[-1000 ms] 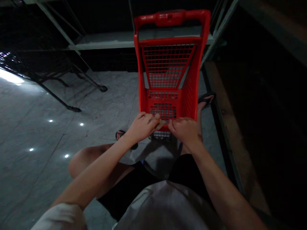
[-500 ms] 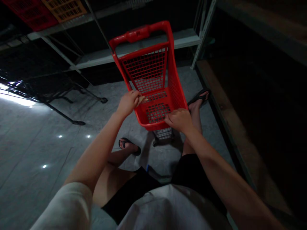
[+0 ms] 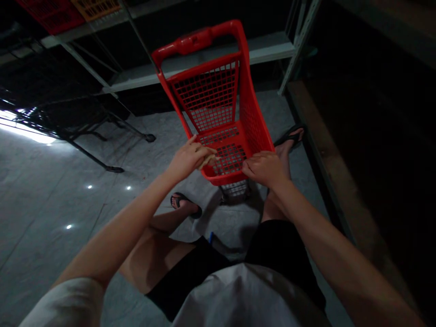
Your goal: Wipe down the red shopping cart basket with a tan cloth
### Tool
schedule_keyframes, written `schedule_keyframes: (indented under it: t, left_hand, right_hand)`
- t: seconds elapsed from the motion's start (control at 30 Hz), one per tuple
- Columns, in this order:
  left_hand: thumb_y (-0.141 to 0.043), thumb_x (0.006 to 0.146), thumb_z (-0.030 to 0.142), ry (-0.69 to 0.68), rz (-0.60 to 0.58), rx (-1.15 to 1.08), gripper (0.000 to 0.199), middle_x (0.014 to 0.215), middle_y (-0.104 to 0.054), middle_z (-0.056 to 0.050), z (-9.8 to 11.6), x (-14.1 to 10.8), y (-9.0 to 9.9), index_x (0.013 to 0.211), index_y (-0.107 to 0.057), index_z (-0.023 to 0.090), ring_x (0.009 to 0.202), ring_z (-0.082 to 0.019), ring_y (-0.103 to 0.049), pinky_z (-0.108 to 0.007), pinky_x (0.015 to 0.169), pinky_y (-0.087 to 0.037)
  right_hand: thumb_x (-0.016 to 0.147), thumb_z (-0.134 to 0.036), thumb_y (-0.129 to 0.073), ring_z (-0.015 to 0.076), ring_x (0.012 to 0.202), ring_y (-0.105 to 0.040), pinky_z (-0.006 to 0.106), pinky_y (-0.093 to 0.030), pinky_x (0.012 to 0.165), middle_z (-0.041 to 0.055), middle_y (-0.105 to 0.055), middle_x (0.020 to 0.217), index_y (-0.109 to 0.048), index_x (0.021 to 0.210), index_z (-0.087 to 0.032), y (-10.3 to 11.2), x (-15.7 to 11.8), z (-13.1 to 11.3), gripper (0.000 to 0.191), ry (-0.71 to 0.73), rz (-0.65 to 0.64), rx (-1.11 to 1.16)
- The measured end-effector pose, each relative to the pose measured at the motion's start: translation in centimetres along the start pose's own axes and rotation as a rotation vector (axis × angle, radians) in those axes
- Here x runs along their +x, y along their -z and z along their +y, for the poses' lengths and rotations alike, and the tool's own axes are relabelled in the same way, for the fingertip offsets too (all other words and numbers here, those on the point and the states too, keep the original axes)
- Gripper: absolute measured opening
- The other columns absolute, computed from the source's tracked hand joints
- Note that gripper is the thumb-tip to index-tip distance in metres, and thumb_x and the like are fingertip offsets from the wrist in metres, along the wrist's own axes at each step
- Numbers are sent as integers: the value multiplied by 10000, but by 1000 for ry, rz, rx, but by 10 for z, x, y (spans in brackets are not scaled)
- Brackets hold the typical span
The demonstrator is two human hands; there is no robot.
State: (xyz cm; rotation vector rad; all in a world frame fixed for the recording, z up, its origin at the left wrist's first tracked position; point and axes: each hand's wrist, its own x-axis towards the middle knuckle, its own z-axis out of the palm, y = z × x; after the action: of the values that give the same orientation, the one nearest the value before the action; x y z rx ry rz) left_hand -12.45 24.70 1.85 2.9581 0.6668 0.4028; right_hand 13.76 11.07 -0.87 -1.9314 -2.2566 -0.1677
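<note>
Tiles (image 3: 41, 254) bear a red cart (image 3: 256, 116) — right hand (image 3: 265, 170) grips its rim (image 3: 225, 180), left hand (image 3: 186, 159) cloth (image 3: 208, 160).

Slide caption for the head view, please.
Left hand holds tan cloth; right hand grips the red shopping cart.

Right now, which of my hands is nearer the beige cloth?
Left. Your left hand holds the beige cloth; your right hand is apart from it, curled over the near right corner of the red cart.
</note>
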Motion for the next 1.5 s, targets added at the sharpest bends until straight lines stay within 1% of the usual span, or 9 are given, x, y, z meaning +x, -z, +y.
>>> schedule_keyframes:
  t: [0.13,0.27,0.57,0.73,0.9,1.1,1.23,1.37,1.5]
  left_hand:
    - [-571,1055,325,191,53,135,210,944,-698,-25,-56,43,7,1070,-720,178,911,-168,-619,-514,1252,-352]
    - [-601,1044,352,361,117,169,236,882,-668,-43,-55,59,1,941,-697,162,838,-176,-606,-382,960,-527]
    - [-558,1059,418,169,146,76,257,903,-718,-39,84,-5,-17,995,-722,231,867,-188,-687,-303,775,-533]
    - [-465,1086,417,123,174,146,347,821,-699,-55,135,7,-41,946,-719,226,723,-192,-679,-320,656,-500]
    - [-443,1070,448,35,68,138,374,897,-746,-81,86,57,-37,1005,-751,246,827,-228,-719,-361,752,-526]
    - [-486,995,224,298,128,159,268,933,-765,-105,-16,79,3,927,-744,201,920,-236,-704,-430,1035,-467]
    - [-468,1006,231,391,121,168,277,1007,-773,-124,-34,75,-1,973,-738,181,965,-255,-708,-397,969,-481]
    - [-420,1057,334,498,154,168,346,1072,-767,-162,-31,79,-13,1096,-713,155,1018,-295,-713,-414,949,-468]
    - [-404,1070,366,607,210,177,380,1070,-761,-198,-34,79,-16,1135,-697,133,1017,-330,-717,-438,928,-458]
  right_hand:
    - [978,-282,-448,219,722,-709,343,-388,682,113,-807,771,-833,786,-161,0,4,-16,447,-13,9,12]
    - [976,-278,-453,220,700,-704,348,-370,665,112,-799,739,-824,764,-165,1,3,-28,442,-52,14,-8]
    - [914,-281,-496,238,704,-682,356,-382,698,117,-790,742,-807,745,-172,2,-20,11,370,-34,21,-80]
    - [909,-256,-484,249,780,-692,356,-395,740,143,-805,843,-822,840,-141,13,-14,51,364,19,-115,-139]
    - [959,-235,-456,261,981,-658,359,-395,891,163,-815,999,-829,924,-118,21,6,78,392,27,-244,-176]
    - [973,-244,-476,251,1092,-609,339,-398,968,87,-818,1145,-836,1038,-151,11,45,82,378,-58,-306,-78]
    - [969,-225,-477,253,1185,-607,329,-398,1040,86,-808,1186,-834,1070,-169,14,70,79,375,-86,-337,-35]
    - [991,-212,-417,310,1216,-656,387,-446,1027,222,-763,1237,-792,1164,-89,15,95,41,430,-231,-385,1]
    - [1098,-379,-201,243,1254,-679,326,-491,995,141,-711,1390,-677,1387,-217,4,119,-34,580,-288,-433,149]
